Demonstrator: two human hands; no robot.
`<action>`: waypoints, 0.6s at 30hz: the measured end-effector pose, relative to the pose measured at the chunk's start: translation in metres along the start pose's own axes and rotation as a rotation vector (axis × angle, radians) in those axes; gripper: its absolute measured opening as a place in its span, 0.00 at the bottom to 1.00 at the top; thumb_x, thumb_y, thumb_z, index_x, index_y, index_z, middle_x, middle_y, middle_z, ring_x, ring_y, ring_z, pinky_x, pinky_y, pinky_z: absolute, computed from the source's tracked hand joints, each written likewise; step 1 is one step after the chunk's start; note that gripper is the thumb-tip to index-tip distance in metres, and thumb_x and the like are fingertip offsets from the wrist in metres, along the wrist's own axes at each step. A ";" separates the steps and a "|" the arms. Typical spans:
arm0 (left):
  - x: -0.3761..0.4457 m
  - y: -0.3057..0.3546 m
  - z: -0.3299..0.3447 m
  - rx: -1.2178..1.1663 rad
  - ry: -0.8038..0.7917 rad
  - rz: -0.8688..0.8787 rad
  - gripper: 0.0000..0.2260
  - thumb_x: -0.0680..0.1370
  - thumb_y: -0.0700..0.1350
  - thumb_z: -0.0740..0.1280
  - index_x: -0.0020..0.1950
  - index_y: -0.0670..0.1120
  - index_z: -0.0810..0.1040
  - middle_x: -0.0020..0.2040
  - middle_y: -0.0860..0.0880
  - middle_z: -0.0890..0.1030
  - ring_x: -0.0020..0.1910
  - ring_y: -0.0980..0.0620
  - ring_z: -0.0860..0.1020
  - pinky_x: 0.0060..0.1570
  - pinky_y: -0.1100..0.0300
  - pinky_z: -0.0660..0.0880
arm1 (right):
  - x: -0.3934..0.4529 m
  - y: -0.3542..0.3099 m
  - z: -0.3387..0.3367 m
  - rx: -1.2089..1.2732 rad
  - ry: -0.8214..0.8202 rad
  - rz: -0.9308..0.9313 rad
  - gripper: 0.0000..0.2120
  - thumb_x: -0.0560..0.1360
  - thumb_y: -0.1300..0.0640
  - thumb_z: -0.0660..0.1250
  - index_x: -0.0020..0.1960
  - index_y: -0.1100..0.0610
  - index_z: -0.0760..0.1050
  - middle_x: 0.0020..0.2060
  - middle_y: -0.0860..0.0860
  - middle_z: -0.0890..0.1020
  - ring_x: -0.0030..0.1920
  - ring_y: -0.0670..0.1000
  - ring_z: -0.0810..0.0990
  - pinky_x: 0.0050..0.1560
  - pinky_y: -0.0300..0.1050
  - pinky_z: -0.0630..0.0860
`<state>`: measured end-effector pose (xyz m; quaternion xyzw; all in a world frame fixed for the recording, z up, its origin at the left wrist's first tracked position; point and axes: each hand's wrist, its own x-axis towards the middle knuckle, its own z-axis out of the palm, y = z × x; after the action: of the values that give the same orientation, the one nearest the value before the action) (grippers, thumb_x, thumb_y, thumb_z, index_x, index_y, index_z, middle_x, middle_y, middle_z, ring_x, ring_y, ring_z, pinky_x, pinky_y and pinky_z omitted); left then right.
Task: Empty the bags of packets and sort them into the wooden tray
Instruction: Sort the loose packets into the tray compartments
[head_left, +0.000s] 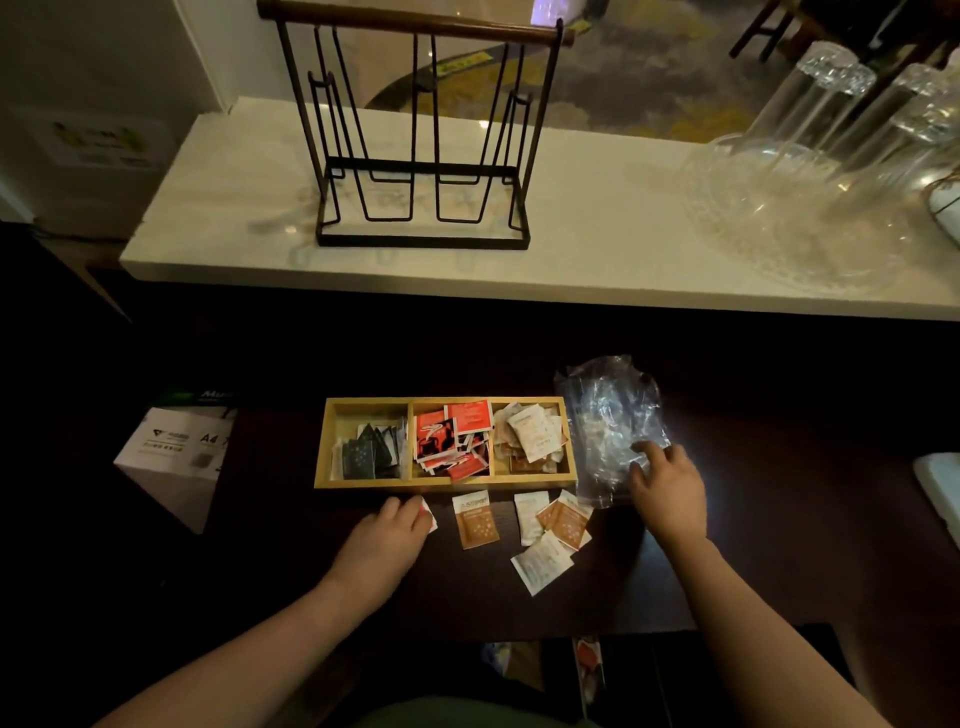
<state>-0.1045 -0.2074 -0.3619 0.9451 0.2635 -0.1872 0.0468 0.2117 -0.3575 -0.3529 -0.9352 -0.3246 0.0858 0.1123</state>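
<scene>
A wooden tray with three compartments lies on the dark table. Its left compartment holds black packets, the middle one red packets, the right one white and brown packets. In front of the tray lie loose packets: a brown one and a small heap of white and brown ones. My left hand rests on the table, fingers closed on a red-and-white packet. My right hand presses on crumpled clear plastic bags right of the tray.
A white counter rises behind the table, carrying a black wire rack and upturned glasses on a glass dish. A box of A4 paper stands at the left. A white object sits at the right edge.
</scene>
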 end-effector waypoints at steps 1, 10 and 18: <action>0.001 -0.001 0.001 0.025 0.001 0.013 0.29 0.58 0.40 0.79 0.58 0.46 0.78 0.59 0.44 0.80 0.49 0.46 0.79 0.36 0.56 0.80 | -0.001 -0.001 -0.001 -0.030 0.041 0.004 0.15 0.75 0.54 0.64 0.61 0.53 0.75 0.54 0.60 0.76 0.52 0.61 0.77 0.51 0.54 0.76; 0.006 -0.003 -0.027 -0.140 0.012 -0.006 0.19 0.77 0.41 0.63 0.68 0.47 0.66 0.57 0.47 0.79 0.54 0.49 0.79 0.51 0.53 0.78 | -0.015 -0.023 -0.004 -0.004 0.352 -0.211 0.15 0.73 0.59 0.63 0.59 0.60 0.74 0.52 0.59 0.76 0.51 0.58 0.75 0.52 0.53 0.70; 0.033 -0.018 -0.086 -0.170 0.535 0.083 0.26 0.64 0.33 0.75 0.62 0.44 0.78 0.38 0.49 0.85 0.27 0.55 0.80 0.23 0.65 0.75 | -0.055 -0.055 0.016 0.147 0.020 -0.432 0.12 0.73 0.60 0.62 0.55 0.58 0.75 0.52 0.54 0.77 0.49 0.52 0.77 0.43 0.45 0.78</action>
<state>-0.0595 -0.1599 -0.2948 0.9636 0.2425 0.0939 0.0622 0.1332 -0.3479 -0.3488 -0.8342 -0.5089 0.0738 0.1993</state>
